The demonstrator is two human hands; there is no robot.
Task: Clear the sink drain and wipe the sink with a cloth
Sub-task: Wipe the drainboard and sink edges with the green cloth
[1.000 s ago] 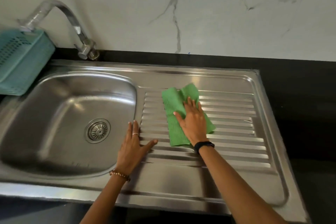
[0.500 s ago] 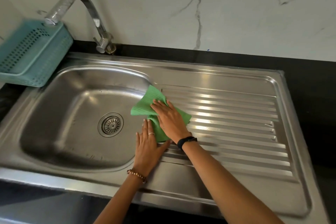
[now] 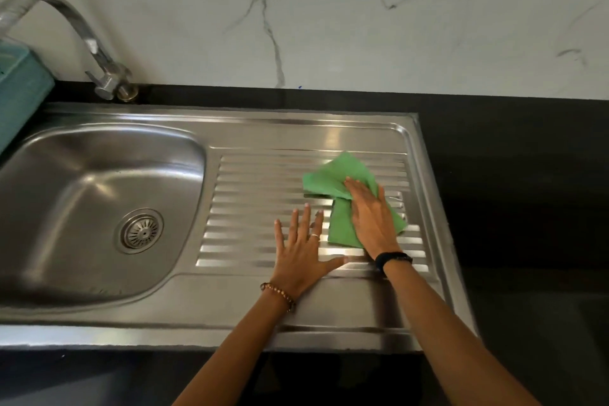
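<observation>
- Crumpled green cloth [image 3: 342,180] lies on ribbed steel drainboard [image 3: 250,208], well right of round steel drain strainer [image 3: 141,231].
- R hand [image 3: 372,217] presses it, fingers straight, flat.
- L hand [image 3: 301,252] just left of the cloth, fingers spread, holding nothing.
- Unwiped basin lies left, w/ long axis of strokes left-right.

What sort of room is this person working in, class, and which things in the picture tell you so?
Most likely a home kitchen. A stainless steel sink with a ridged drainboard sits in a dark countertop, with a curved tap behind it and a marble-look wall.
</observation>
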